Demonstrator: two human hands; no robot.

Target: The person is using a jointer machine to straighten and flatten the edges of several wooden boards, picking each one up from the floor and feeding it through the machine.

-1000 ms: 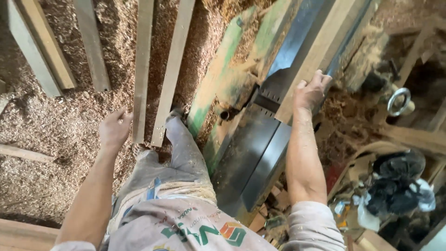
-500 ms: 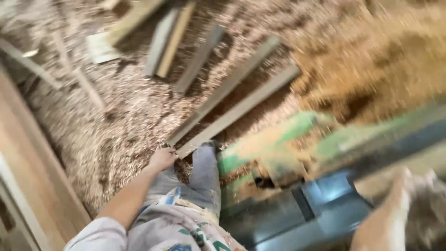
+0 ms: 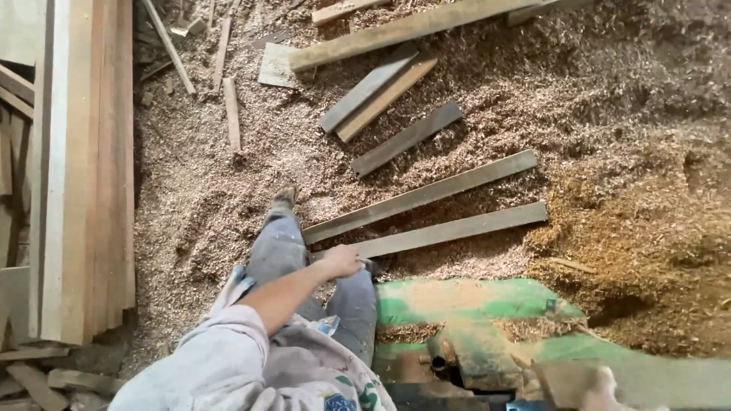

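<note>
Nearest, the right hand (image 3: 601, 380) shows only fingertips at the frame's lower edge by the green machine (image 3: 472, 301), so its grip cannot be told. Beyond the machine, the left hand (image 3: 341, 261) closes on the near end of a long wooden slat (image 3: 449, 230) lying in sawdust (image 3: 228, 198); it looks stiff, light and splintery, best held at that end.

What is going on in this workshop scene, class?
A person stands on a sawdust-covered floor beside a green machine. Their left hand reaches down to the near end of a long wooden plank, one of several lying in the shavings. Their right hand is barely in view at the bottom edge, by the machine. More boards are stacked at the left.
</note>
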